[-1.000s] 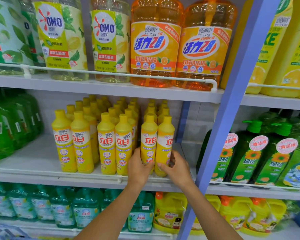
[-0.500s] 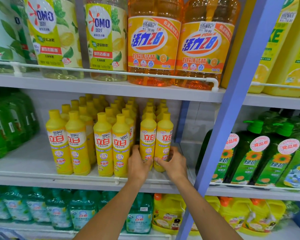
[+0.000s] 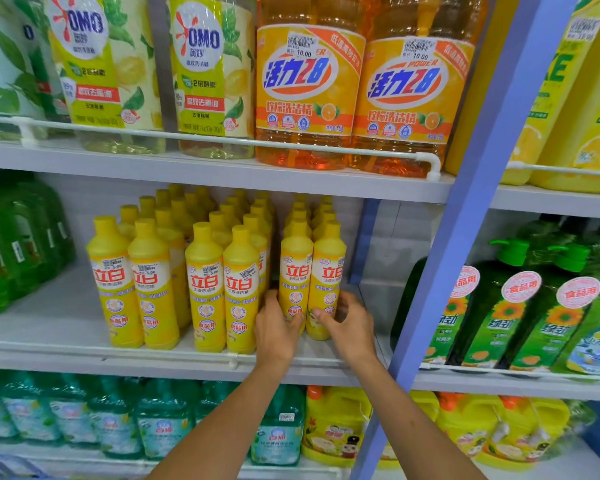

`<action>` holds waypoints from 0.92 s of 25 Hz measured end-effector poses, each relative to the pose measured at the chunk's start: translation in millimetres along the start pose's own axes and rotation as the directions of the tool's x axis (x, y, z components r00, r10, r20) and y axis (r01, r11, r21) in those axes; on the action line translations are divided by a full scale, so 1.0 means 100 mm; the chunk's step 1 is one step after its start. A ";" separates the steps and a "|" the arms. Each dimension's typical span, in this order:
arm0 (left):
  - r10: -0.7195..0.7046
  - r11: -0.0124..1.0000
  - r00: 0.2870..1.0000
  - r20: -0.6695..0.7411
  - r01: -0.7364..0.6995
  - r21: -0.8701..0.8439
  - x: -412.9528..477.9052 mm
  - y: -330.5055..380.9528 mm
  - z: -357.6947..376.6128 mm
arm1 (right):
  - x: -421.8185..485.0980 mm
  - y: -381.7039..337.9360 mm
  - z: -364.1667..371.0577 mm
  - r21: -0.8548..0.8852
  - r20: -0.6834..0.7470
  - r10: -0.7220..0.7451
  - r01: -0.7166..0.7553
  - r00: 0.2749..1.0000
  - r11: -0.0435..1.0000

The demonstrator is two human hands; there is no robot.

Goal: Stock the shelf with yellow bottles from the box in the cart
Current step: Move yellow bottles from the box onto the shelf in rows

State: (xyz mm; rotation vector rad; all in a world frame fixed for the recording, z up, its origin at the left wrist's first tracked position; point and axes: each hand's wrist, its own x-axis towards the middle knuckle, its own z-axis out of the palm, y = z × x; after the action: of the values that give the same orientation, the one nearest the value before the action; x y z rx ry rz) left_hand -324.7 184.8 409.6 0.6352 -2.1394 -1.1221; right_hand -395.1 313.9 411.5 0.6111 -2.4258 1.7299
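Left grip (image 3: 278, 329): a bare hand, curling round the lower body of the left bottle (image 3: 296, 271) with the thumb lying on the label; it is clamping that bottle.
Right grip (image 3: 351, 323): curling round the foot of the right bottle (image 3: 328, 271), thumb in front and fingers reaching round the far side; it is clamping that bottle.
Task's things: both yellow bottles are standing upright on the middle shelf (image 3: 42, 327), side by side and touching, heading the rightmost column. The box and cart are lying outside the view.
Step in hand (judged): the pair is being seated at the front of its column.
Doing it well: bases should be going down flat, with labels facing out and fronts lining up with the neighbouring rows (image 3: 222, 289). Each grip should be opening only once its bottle is standing alone, since tall narrow bottles are prone to tipping.
Around: orange bottles (image 3: 309, 91) are sitting on the upper shelf (image 3: 222, 176); green bottles (image 3: 506, 306) are filling the bay to the right.
In the way: the front rail (image 3: 174, 353) is running along the shelf edge, the upper shelf is hanging low over the caps, and the blue upright (image 3: 465, 237) is crowding the right forearm.
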 end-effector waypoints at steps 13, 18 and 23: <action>-0.004 1.000 1.000 0.005 0.004 -0.016 0.01 -0.01 0.02 | 0.01 0.03 0.07 -0.070 -0.077 0.039 -0.044 0.996 0.997; -0.002 1.000 1.000 0.008 0.002 0.000 0.01 0.01 0.00 | 0.00 0.02 0.09 -0.113 -0.085 0.038 -0.048 0.996 0.992; -0.017 0.999 0.999 0.049 0.015 0.038 0.08 0.01 0.01 | 0.00 0.00 0.08 -0.186 -0.094 0.006 -0.023 0.996 0.982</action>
State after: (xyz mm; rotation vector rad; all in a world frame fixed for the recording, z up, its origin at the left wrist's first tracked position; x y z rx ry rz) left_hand -330.8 180.5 413.1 0.6487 -2.2054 -1.1191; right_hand -394.5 306.7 408.6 0.4805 -2.4951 1.4757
